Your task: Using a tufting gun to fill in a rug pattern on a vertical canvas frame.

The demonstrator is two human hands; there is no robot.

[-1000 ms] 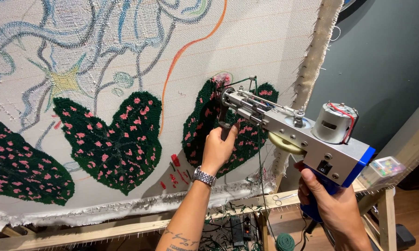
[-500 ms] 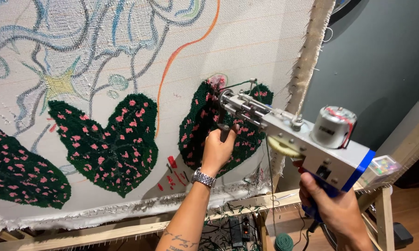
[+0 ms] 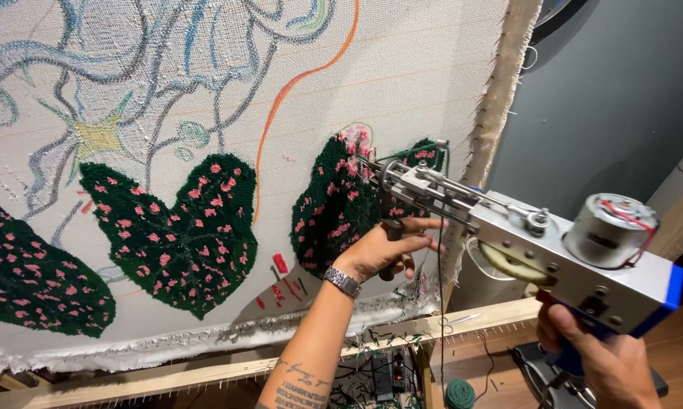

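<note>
A silver and blue tufting gun (image 3: pixel 569 254) points at the stretched backing cloth (image 3: pixel 402 83), its needle tip at a dark green tufted leaf with pink spots (image 3: pixel 341 201). My right hand (image 3: pixel 599 360) grips the gun's blue rear handle at the lower right. My left hand (image 3: pixel 383 246), with a metal wristwatch, wraps the black front grip under the gun's nose, close to the cloth. Green yarn runs along the top of the gun to the needle.
Two more green and pink leaves (image 3: pixel 171 231) fill the cloth's left part, under blue, yellow and orange outline drawings. A wooden frame bar (image 3: pixel 432 326) carries the cloth's frayed lower edge. A ball of green yarn (image 3: pixel 459 394) and cables lie on the floor below. A grey wall (image 3: pixel 614 98) stands at the right.
The gun's tip has stayed at the right-hand leaf, shifting a little along it. My left hand's fingers have spread out more around the front grip. The view has moved slightly closer.
</note>
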